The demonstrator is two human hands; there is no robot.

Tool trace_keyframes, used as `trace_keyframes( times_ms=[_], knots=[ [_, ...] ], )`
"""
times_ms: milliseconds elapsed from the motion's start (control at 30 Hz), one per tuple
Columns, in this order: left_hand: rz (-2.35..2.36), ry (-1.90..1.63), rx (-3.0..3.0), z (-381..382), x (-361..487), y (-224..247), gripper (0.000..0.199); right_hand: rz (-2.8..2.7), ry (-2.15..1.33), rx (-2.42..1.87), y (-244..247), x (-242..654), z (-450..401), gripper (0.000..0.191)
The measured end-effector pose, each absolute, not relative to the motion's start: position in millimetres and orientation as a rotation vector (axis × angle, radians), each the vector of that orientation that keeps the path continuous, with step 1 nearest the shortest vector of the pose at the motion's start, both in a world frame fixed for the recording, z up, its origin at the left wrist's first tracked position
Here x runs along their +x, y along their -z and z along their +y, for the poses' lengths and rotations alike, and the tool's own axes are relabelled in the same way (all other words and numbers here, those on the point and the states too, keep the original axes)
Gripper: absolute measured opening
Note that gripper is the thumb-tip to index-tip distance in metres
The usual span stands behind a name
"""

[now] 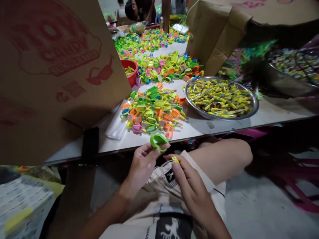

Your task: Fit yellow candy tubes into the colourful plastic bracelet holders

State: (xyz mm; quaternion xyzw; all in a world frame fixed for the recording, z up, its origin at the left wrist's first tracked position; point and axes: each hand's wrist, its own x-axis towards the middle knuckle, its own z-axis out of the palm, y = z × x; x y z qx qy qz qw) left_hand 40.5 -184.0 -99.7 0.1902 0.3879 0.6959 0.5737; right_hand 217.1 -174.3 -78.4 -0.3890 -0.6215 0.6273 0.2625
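Observation:
My left hand [146,161] pinches a green plastic toy watch [159,142], a curved band with a flat face, just off the table's front edge. To its right, my right hand [186,177] grips a small yellow piece [175,159] between thumb and forefinger; most of that piece is hidden by the fingers. The two held things are apart, both above my lap. Beyond them on the table lies a mixed pile of green, yellow and orange toy watches [154,111] with thin yellow candy-filled tubes among them.
A metal bowl [255,106] of wrapped yellow tubes stands right of the pile. Cardboard boxes flank the white table [199,131], a printed box [62,83] on the left. Farther back are a red bowl [133,74], more toy watches [171,64] and a bent-over person [142,11].

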Motion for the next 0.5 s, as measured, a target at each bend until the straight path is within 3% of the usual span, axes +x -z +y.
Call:
trace_keyframes(
  times_ms=[167, 500],
  knots=[
    [0.838, -1.579, 0.414, -216.5, 30.1, 101.1, 0.038, -1.312, -2.142, -0.840, 74.8, 191.3, -201.4, 0.041],
    [0.766, -1.580, 0.320, -253.9, 21.5, 110.3, 0.044, -1.218, -2.156, -0.790, 82.2, 168.0, -231.8, 0.039]
  ],
)
